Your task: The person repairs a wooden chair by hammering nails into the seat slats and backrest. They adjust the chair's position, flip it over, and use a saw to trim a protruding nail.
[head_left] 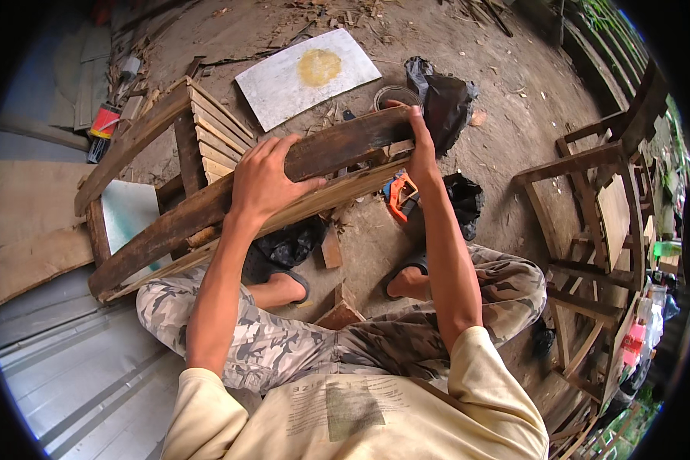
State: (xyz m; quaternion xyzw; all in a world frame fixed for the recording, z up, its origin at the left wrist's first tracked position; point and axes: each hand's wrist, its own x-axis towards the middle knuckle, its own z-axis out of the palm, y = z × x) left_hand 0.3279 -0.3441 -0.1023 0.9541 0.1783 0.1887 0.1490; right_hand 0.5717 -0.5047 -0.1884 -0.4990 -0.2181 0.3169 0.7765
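Note:
A wooden chair frame (184, 218) of dark, worn timber lies tilted across my lap, its long dark leg running up to the right. My left hand (264, 176) wraps over the middle of that leg, fingers on top and thumb along the near side. At the leg's far right end, my right hand (422, 149) grips it, with the thumb at the tip. A row of pale slats (213, 130) fans out on the chair's far side. Below the right end, on the ground, lies an orange tool (398, 197), partly hidden by my right forearm.
A white board (308, 79) with a yellow stain lies ahead on the dirt. Black plastic bags (446, 107) sit beside a coiled strap (398, 96). Another wooden chair (590, 207) stands at right. Metal sheeting (77, 368) is at left, and a wood block (340, 307) sits between my feet.

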